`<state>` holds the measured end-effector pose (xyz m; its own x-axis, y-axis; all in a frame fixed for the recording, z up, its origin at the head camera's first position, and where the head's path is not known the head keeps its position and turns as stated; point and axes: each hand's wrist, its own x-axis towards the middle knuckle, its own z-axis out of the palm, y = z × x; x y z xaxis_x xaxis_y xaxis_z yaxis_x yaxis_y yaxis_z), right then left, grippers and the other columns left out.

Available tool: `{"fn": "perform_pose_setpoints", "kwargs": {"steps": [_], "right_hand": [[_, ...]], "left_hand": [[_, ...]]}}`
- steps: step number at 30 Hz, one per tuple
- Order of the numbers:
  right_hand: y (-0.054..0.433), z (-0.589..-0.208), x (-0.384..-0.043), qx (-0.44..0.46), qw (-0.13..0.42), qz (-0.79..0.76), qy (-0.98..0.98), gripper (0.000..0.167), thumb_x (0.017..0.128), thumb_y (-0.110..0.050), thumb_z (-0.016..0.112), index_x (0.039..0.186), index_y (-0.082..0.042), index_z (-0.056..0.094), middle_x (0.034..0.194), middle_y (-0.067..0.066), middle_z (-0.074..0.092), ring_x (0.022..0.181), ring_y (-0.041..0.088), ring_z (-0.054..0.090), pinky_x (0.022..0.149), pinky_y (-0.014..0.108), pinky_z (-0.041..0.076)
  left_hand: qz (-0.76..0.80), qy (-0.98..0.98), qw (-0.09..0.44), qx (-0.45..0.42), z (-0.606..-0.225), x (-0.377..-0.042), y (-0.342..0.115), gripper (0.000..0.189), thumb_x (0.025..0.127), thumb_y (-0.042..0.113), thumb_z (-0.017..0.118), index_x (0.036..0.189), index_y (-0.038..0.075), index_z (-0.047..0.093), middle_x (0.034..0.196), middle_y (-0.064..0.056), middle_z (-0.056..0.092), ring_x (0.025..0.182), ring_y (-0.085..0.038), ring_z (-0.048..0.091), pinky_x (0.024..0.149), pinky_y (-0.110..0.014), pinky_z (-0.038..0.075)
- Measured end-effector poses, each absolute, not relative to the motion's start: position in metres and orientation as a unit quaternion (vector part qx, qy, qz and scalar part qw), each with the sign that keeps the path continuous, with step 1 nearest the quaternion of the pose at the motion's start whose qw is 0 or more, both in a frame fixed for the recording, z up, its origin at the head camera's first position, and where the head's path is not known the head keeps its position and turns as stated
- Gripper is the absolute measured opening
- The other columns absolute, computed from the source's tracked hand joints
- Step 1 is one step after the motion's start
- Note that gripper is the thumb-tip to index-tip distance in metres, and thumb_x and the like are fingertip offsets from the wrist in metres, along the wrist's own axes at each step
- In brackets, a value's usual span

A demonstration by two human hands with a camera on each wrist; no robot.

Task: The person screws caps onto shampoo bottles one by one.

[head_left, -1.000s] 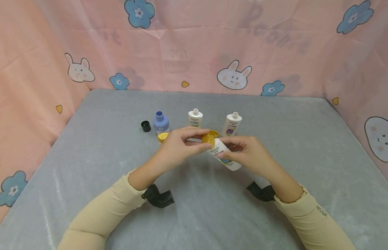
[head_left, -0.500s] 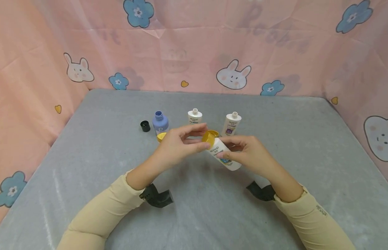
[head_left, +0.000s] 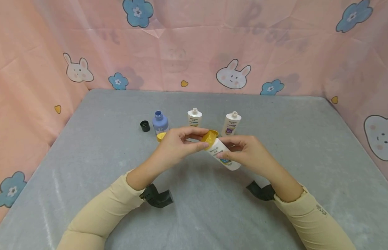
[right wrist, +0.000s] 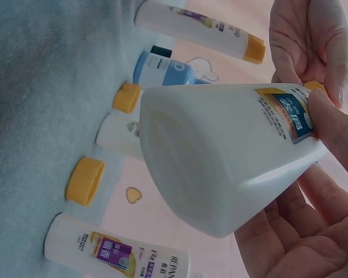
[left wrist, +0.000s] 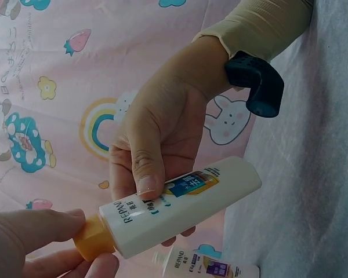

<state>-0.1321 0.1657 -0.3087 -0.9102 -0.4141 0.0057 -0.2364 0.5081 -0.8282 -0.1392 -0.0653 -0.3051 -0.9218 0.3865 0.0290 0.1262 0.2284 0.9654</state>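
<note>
Grey desk, pink cartoon-print curtain behind. Centre frame: my right hand grips the tilted white plastic bottle; left hand pinches its golden-yellow cap. I'd brace bottle, turn cap square to axis.

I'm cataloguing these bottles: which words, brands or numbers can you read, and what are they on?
"REPAND": on the held white bottle.
"REPAND": on the purple-labelled bottle; large characters on its label seem to read "幽香".
Too small or blurred: the held bottle's finer print; text on the middle white bottle, blue bottle and yellow-capped bottle; print on the right sleeve.
Too faint: lettering on the pink backdrop.
No number is legible.
</note>
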Motion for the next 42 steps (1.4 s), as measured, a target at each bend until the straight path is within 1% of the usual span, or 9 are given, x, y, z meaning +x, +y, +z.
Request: {"fn": "perform_pose_setpoints", "kwargs": {"steps": [5, 13, 19, 23, 27, 29, 37, 42], "right_hand": [[0.1651, -0.3082, -0.1318, -0.189, 0.096, -0.459, 0.863, 0.036, 0.087, -0.015, 0.077, 0.120, -0.002, 0.070, 0.115, 0.016, 0.072, 0.100, 0.026, 0.072, 0.083, 0.042, 0.061], [0.1659, -0.3086, -0.1319, -0.191, 0.098, -0.461, 0.861, 0.036, 0.088, -0.015, 0.077, 0.121, -0.002, 0.070, 0.115, 0.016, 0.072, 0.099, 0.025, 0.071, 0.082, 0.039, 0.061], [0.1662, -0.3080, -0.1311, -0.193, 0.101, -0.459, 0.861, 0.036, 0.089, -0.016, 0.075, 0.121, -0.002, 0.070, 0.117, 0.016, 0.072, 0.100, 0.024, 0.071, 0.083, 0.038, 0.061], [0.1665, -0.3073, -0.1308, -0.193, 0.104, -0.463, 0.859, 0.035, 0.089, -0.016, 0.075, 0.121, -0.002, 0.070, 0.115, 0.016, 0.072, 0.099, 0.024, 0.071, 0.082, 0.038, 0.061], [0.1661, -0.3072, -0.1311, -0.196, 0.103, -0.465, 0.857, 0.035, 0.089, -0.016, 0.075, 0.121, -0.001, 0.070, 0.115, 0.016, 0.072, 0.098, 0.024, 0.071, 0.081, 0.034, 0.061], [0.1660, -0.3074, -0.1313, -0.197, 0.102, -0.466, 0.857, 0.035, 0.089, -0.016, 0.075, 0.120, -0.001, 0.070, 0.115, 0.016, 0.072, 0.098, 0.024, 0.071, 0.081, 0.033, 0.061], [0.1661, -0.3077, -0.1318, -0.195, 0.109, -0.465, 0.857, 0.036, 0.089, -0.018, 0.076, 0.121, -0.003, 0.070, 0.115, 0.015, 0.072, 0.099, 0.023, 0.071, 0.082, 0.038, 0.061], [0.1661, -0.3067, -0.1313, -0.191, 0.115, -0.471, 0.854, 0.036, 0.089, -0.018, 0.076, 0.121, -0.002, 0.070, 0.113, 0.015, 0.072, 0.098, 0.023, 0.071, 0.082, 0.038, 0.061]], "left_hand": [[0.602, 0.771, 0.115, 0.174, -0.3066, -0.1399, -0.0666, 0.038, 0.089, 0.010, 0.074, 0.126, 0.005, 0.068, 0.123, -0.010, 0.069, 0.106, -0.022, 0.068, 0.086, -0.029, 0.061], [0.595, 0.774, 0.121, 0.180, -0.3056, -0.1393, -0.0681, 0.038, 0.089, 0.014, 0.075, 0.126, 0.010, 0.069, 0.125, -0.004, 0.069, 0.097, -0.017, 0.072, 0.086, -0.029, 0.061], [0.595, 0.771, 0.115, 0.198, -0.3056, -0.1395, -0.0682, 0.036, 0.090, 0.011, 0.073, 0.127, 0.009, 0.068, 0.129, -0.005, 0.068, 0.104, -0.018, 0.070, 0.088, -0.028, 0.060], [0.605, 0.762, 0.115, 0.199, -0.3050, -0.1388, -0.0687, 0.039, 0.090, 0.010, 0.073, 0.129, 0.006, 0.066, 0.130, -0.006, 0.067, 0.106, -0.020, 0.070, 0.089, -0.029, 0.060], [0.615, 0.756, 0.116, 0.190, -0.3044, -0.1389, -0.0695, 0.039, 0.089, 0.011, 0.074, 0.127, 0.005, 0.066, 0.128, -0.007, 0.068, 0.107, -0.023, 0.070, 0.090, -0.030, 0.060], [0.613, 0.759, 0.115, 0.186, -0.3041, -0.1391, -0.0694, 0.037, 0.089, 0.011, 0.075, 0.125, 0.006, 0.068, 0.126, -0.007, 0.069, 0.107, -0.022, 0.070, 0.090, -0.030, 0.060], [0.602, 0.767, 0.111, 0.190, -0.3049, -0.1397, -0.0689, 0.033, 0.089, 0.011, 0.074, 0.121, 0.006, 0.069, 0.124, -0.008, 0.069, 0.104, -0.023, 0.070, 0.088, -0.030, 0.060], [0.605, 0.762, 0.105, 0.206, -0.3052, -0.1397, -0.0687, 0.032, 0.090, 0.008, 0.073, 0.121, 0.005, 0.070, 0.126, -0.009, 0.068, 0.108, -0.022, 0.069, 0.089, -0.029, 0.060]]}}
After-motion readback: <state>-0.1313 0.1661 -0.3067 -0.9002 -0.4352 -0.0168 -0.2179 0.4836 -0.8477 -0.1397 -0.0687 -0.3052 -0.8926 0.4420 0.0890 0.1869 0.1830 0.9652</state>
